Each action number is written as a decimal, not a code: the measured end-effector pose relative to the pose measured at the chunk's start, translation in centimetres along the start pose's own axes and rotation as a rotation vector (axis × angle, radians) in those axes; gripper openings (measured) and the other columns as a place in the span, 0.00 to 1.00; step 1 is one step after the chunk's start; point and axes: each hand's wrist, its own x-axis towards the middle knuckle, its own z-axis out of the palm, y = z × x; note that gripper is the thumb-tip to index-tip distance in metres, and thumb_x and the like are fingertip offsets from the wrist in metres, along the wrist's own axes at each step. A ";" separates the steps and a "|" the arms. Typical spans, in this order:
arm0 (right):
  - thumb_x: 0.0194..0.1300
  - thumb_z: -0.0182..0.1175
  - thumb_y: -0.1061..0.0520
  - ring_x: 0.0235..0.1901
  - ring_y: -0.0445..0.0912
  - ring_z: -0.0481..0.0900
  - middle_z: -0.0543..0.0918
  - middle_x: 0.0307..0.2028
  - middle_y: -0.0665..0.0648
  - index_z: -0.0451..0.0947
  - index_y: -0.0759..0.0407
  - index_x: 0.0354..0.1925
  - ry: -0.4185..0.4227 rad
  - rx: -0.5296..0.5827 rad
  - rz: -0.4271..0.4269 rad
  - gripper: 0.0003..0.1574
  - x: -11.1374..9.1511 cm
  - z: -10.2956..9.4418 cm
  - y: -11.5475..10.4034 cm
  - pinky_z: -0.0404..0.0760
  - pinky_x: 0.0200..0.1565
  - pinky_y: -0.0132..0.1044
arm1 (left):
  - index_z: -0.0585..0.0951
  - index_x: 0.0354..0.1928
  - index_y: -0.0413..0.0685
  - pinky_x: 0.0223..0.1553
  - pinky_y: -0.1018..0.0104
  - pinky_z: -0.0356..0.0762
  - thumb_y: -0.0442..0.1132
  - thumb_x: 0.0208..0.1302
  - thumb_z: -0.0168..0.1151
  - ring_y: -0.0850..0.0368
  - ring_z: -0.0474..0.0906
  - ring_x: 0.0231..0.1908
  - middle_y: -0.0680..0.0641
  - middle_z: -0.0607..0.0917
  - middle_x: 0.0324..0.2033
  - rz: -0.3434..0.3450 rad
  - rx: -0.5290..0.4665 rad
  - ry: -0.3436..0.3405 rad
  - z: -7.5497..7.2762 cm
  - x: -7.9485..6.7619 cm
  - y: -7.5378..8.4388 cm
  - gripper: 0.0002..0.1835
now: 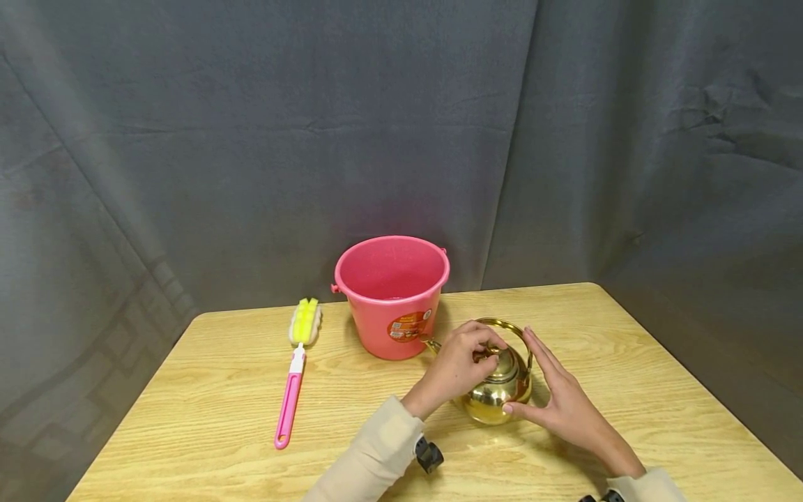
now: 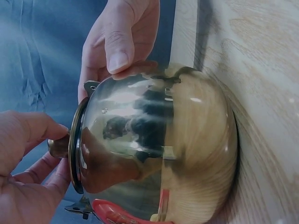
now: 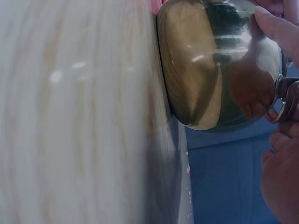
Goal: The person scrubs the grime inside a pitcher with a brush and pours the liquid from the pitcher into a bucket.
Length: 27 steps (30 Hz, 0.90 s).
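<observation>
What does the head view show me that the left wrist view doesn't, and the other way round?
Only the head view shows the yellow-and-white sponge brush with a pink handle, the whole pink plastic bucket and the beige sleeves.

Only the left wrist view gives a clear look at the small pierced metal lug and the rounded metal lid knob, which the left hand pinches; in the head view that hand largely covers the knob.

Both show the round, shiny gold-coloured metal kettle, the left hand, the right hand touching the kettle, and the pale wooden table.
</observation>
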 end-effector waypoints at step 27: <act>0.38 0.72 0.43 0.63 0.55 0.48 0.43 0.67 0.48 0.37 0.45 0.69 0.001 0.012 -0.002 0.70 0.0 0.1 0.1 0.57 0.50 0.64 | 0.81 0.36 0.48 0.38 0.82 0.68 0.30 0.50 0.61 0.69 0.71 0.37 0.55 0.77 0.39 0.021 0.021 0.040 0.1 0.2 0.0 0.10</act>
